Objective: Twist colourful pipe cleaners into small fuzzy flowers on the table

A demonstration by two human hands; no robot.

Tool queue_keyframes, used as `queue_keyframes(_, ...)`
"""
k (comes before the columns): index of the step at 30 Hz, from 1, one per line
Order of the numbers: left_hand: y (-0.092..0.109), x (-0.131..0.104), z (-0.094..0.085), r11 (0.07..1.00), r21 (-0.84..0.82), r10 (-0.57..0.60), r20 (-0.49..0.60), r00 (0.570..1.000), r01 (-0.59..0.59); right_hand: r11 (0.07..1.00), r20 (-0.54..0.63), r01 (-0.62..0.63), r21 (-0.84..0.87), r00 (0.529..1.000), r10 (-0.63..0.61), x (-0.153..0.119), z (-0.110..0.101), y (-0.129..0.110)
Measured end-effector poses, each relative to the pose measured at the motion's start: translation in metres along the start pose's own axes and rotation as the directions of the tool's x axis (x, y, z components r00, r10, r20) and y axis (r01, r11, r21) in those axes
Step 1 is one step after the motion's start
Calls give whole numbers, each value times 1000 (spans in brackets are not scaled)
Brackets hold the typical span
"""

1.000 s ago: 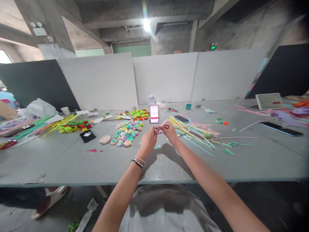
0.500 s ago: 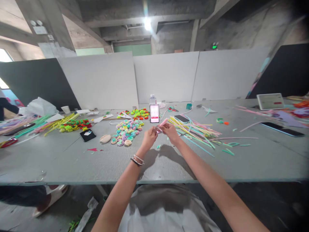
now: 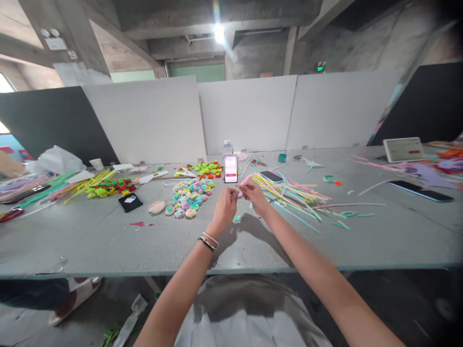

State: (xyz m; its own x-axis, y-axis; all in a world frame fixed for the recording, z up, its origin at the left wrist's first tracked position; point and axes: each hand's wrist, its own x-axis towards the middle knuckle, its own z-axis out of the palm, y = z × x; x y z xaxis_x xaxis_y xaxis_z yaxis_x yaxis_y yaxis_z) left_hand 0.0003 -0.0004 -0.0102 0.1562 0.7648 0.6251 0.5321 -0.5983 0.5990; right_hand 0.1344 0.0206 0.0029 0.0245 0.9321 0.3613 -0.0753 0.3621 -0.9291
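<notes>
My left hand and my right hand meet over the middle of the grey table. A pink fuzzy piece sticks up from the closed fingers of my right hand. My left fingers are pinched against its lower end; what they grip is too small to make out. Just beyond my hands a lit phone stands upright before a clear bottle. To the left lies a heap of pastel fuzzy pieces, to the right a spread of pastel fuzzy stems.
Red and yellow-green pieces lie at the left near a black square object. A phone rests among the stems, another phone farther right by a tablet. A person's leg shows below the table, left.
My left hand has turned and shifted slightly, its fingers closer together near the pink piece. The view has moved a little. At the far left, the person's dark sleeve is no longer seen.
</notes>
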Motion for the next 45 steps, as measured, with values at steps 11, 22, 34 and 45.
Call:
queue_keyframes(11,6,-1,-11,989,148,28,-63,998,-19,999,-39,-4,-49,999,3,-1,0,-4)
queue_keyframes(22,0,-2,-7,938,347,-18,11,1000,13,994,0,77,-81,997,-77,3,0,-1)
queue_keyframes(34,-2,8,-7,852,-457,-158,244,957,257,989,111,143,-46,984,-138,-1,-3,-1)
queue_keyframes(45,2,8,-21,380,-718,-3,630,777,584,993,248,-14,113,969,-15,0,-7,7)
